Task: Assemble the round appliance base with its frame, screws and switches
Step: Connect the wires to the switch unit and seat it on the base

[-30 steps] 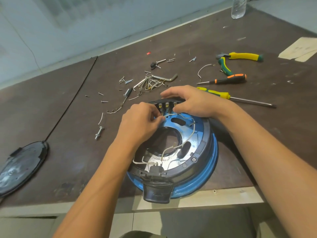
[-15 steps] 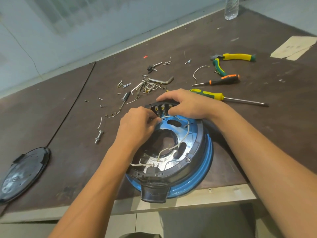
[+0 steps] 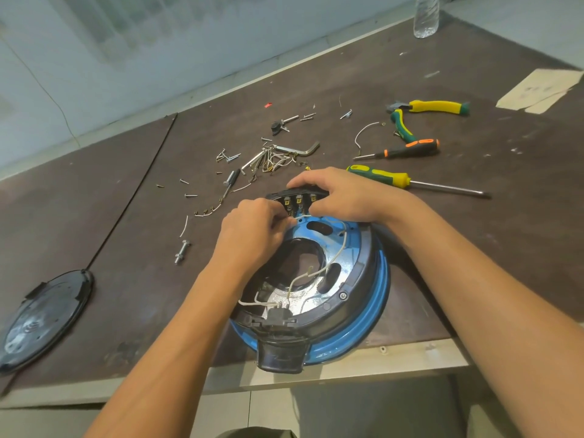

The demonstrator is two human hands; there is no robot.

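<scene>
1. At the near edge of the desk (image 3: 493,263) lies the round blue base (image 3: 374,314), open side up, with the black frame (image 3: 357,276) seated inside its rim.
2. A white wire (image 3: 343,245) loops across the base toward the far side. It looks best fed with some slack and kept off the frame's edge and screw holes.
3. The left hand (image 3: 252,235) comes in over the base's left side, wrist low. Its grip is closed, fingertips pinching the wire's end just below the switch terminals. A straight push onto the tab seems wiser than wiggling.
4. The switch block (image 3: 298,200) stands at the base's far rim, terminals facing the person.
5. The right hand (image 3: 344,197) arches over the block from the right, its grip curled round the top, thumb underneath. Steady counter-pressure here should stop the block tipping.
6. Beyond lie a green-yellow screwdriver (image 3: 382,177) and loose screws (image 3: 229,158), near for the fastening to come.
</scene>
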